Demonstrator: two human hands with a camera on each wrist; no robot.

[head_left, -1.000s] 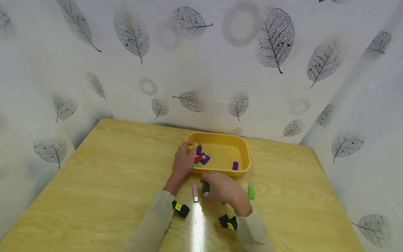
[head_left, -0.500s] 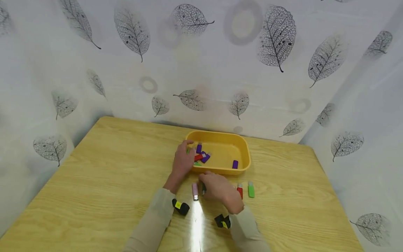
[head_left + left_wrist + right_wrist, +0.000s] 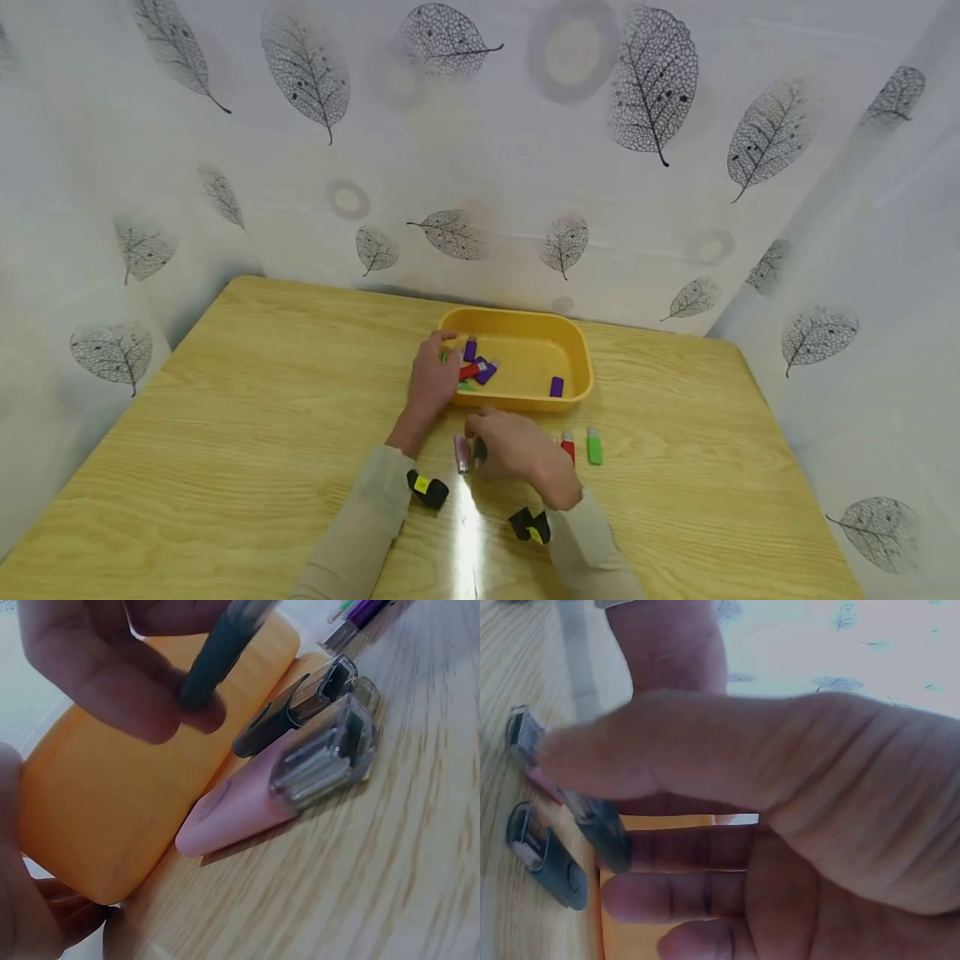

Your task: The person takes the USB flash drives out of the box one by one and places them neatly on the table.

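Observation:
My left hand [image 3: 433, 379] grips the left end of the yellow tray [image 3: 525, 403], fingers over its rim. My right hand [image 3: 517, 446] is just in front of the tray, pinching a dark green-grey USB stick [image 3: 606, 836] between thumb and fingers. In the left wrist view that stick is raised above the table, tilted. Below it lies a pink USB stick [image 3: 240, 799] with a clear cap, and close behind that a second dark one [image 3: 274, 720]. Inside the tray are a red USB stick [image 3: 470, 371], several purple ones [image 3: 470, 350] and some green, partly behind my left hand.
Right of my right hand, a red USB stick [image 3: 568, 447] and a green one [image 3: 595, 447] lie on the wooden table [image 3: 285, 400]. A single purple stick [image 3: 557, 387] is at the tray's right end. A leaf-patterned curtain [image 3: 480, 150] stands behind the table.
My right hand has shifted left toward the pink USB stick, uncovering the red stick on the table at right. My left hand stays on the tray.

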